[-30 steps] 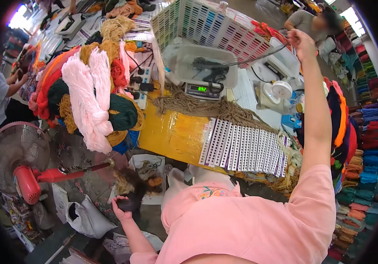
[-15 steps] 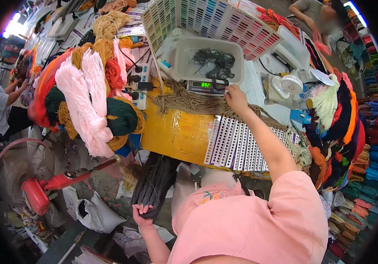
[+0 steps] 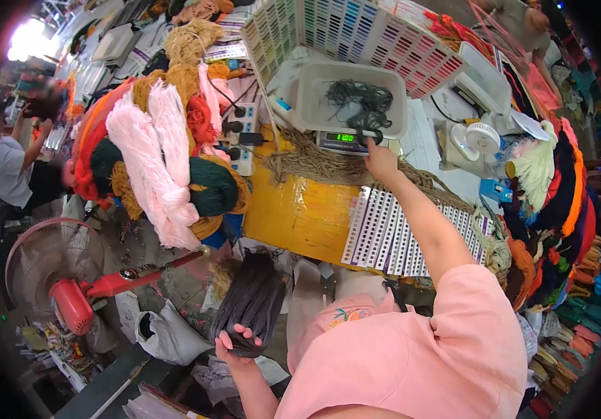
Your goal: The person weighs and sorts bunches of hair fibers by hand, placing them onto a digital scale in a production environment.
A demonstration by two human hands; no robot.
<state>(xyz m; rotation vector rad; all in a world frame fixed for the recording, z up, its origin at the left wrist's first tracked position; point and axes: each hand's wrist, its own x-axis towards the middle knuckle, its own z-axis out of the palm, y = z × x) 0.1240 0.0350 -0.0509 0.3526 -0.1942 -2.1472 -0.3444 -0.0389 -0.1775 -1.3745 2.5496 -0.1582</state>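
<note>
My left hand [image 3: 240, 342] is wrapped round the lower end of a charcoal-grey hank of yarn [image 3: 251, 297], which hangs in front of the table edge. On the table, a translucent plastic tub [image 3: 307, 98] rests on an electronic scale [image 3: 342, 143] with lit green digits. Loose dark grey-green yarn [image 3: 360, 98] lies in the tub, and a dark end of it hangs over the front rim. At that rim my right hand [image 3: 382, 164] has its fingertips closed on the dark end. A brown twisted skein [image 3: 307, 159] stretches under my right wrist.
Colour sample boards [image 3: 377, 42] stand behind the tub. Punched white cards [image 3: 405, 234] lie at the front right. Pink skeins [image 3: 150, 160] and a power strip [image 3: 243, 129] are at the left, a red fan [image 3: 70, 293] below. Another person [image 3: 14, 164] works at far left.
The camera view has shifted, moving the table rightward in the picture. My left hand has raised and tilted the grey hank's lower end. The scale's green digits have changed.
</note>
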